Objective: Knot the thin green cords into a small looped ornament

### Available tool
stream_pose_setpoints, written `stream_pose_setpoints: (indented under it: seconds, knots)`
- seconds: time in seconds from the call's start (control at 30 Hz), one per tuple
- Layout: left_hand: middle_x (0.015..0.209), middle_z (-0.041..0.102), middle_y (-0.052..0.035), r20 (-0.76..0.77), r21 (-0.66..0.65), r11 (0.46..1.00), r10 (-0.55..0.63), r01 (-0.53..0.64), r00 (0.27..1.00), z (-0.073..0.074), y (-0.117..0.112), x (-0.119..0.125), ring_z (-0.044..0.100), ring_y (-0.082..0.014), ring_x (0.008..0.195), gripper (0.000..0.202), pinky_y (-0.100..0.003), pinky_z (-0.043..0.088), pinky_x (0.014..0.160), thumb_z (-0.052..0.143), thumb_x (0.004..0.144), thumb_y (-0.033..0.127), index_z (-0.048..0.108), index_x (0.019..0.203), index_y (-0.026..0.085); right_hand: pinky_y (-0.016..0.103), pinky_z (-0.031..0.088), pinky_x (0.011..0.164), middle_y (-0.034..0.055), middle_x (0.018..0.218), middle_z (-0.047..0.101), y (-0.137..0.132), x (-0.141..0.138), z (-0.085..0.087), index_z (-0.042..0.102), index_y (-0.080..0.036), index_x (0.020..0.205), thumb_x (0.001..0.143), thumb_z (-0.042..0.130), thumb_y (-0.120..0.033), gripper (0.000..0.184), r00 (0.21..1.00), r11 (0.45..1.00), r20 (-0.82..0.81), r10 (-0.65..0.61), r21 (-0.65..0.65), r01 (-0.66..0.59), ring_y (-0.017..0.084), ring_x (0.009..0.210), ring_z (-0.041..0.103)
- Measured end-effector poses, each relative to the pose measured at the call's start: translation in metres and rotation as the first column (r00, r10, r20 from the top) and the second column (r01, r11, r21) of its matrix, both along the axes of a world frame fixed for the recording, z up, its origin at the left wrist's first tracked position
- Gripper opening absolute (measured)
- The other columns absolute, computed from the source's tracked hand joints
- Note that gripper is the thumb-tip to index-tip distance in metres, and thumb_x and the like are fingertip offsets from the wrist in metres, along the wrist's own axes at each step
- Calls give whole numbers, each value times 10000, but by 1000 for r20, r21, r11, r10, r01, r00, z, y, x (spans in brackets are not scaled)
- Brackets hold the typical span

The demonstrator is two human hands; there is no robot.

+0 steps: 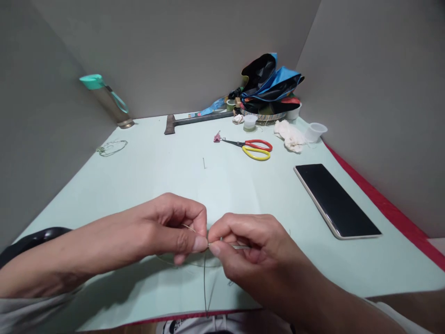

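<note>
My left hand and my right hand meet fingertip to fingertip above the near middle of the table. Both pinch a thin pale cord; one stretch of it runs back under my right fingers, and another shows at my left fingers. From the pinch point a thin dark strand hangs down towards the front edge. The exact spot where the cords meet is covered by my thumbs and fingertips. Beyond my hands, a small nail stands up from the tabletop.
Scissors with red and yellow handles lie past the nail, near a hammer. A phone lies at right. A bottle and a coil of cord are at left. Back right: a blue-black bag, plastic cups and crumpled tissue.
</note>
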State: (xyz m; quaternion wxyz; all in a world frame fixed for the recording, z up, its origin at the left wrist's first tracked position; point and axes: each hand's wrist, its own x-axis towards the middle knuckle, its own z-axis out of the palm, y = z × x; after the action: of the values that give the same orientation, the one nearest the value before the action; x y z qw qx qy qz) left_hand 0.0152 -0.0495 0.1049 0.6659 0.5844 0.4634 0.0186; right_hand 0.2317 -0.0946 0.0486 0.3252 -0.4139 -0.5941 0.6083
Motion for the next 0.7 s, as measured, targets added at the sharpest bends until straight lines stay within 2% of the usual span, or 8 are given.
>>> stream_pose_setpoints:
  seconds: [0.1, 0.2, 0.33, 0.43, 0.53, 0.6, 0.7]
  knots:
    - [719, 533, 47, 31, 32, 997, -64, 63, 997, 2, 6, 1, 419, -174, 720, 395, -313, 301, 654, 788, 1015, 499, 649, 759, 233, 253, 240, 505, -93, 607, 434, 2, 0, 2, 636, -213, 731, 855, 641, -115, 158, 997, 991, -77, 14, -130, -24, 85, 569, 311]
    - [743, 561, 35, 25, 158, 977, -146, 141, 989, 4, 13, 0, 467, -171, 729, 375, -292, 361, 661, 756, 1056, 472, 688, 781, 226, 257, 246, 522, -93, 601, 442, 3, 1, 4, 632, -212, 727, 833, 668, -141, 133, 989, 971, -147, 22, -231, -56, 87, 576, 321]
    - [789, 717, 0, -22, 345, 902, -270, 261, 963, 8, 28, -1, 612, -175, 747, 269, -259, 466, 683, 725, 1074, 355, 795, 853, 219, 258, 276, 551, -88, 615, 469, 2, 4, 6, 640, -210, 723, 810, 667, -125, 124, 982, 960, -187, 34, -266, -84, 90, 594, 353]
    - [791, 780, -18, -80, 453, 832, -320, 320, 944, 9, 46, -1, 675, -177, 722, 265, -256, 508, 681, 736, 1063, 354, 844, 864, 216, 262, 246, 539, -94, 599, 446, 2, 9, 5, 642, -209, 724, 808, 656, -130, 116, 981, 951, -191, 38, -294, -94, 87, 583, 326]
    - [807, 820, -37, -165, 517, 770, -338, 373, 927, 3, 73, -3, 719, -200, 748, 343, -276, 545, 718, 754, 1049, 468, 855, 845, 211, 266, 215, 519, -101, 585, 432, 2, 15, 1, 641, -215, 722, 811, 651, -159, 106, 975, 951, -223, 20, -296, -87, 82, 566, 297]
    - [780, 817, -32, -248, 564, 710, -343, 423, 906, -3, 100, -5, 733, -215, 748, 411, -303, 573, 740, 771, 1018, 568, 839, 829, 208, 265, 216, 520, -98, 590, 451, 3, 19, -2, 655, -216, 732, 815, 654, -176, 92, 974, 955, -228, 5, -289, -73, 80, 565, 305]
    - [812, 805, -12, -415, 632, 597, -276, 493, 867, -5, 147, -7, 757, -225, 778, 374, -376, 628, 780, 802, 1046, 522, 805, 870, 192, 268, 215, 523, -103, 585, 444, 3, 26, -5, 670, -217, 746, 823, 670, -196, 79, 973, 957, -233, -3, -282, -65, 81, 563, 309]
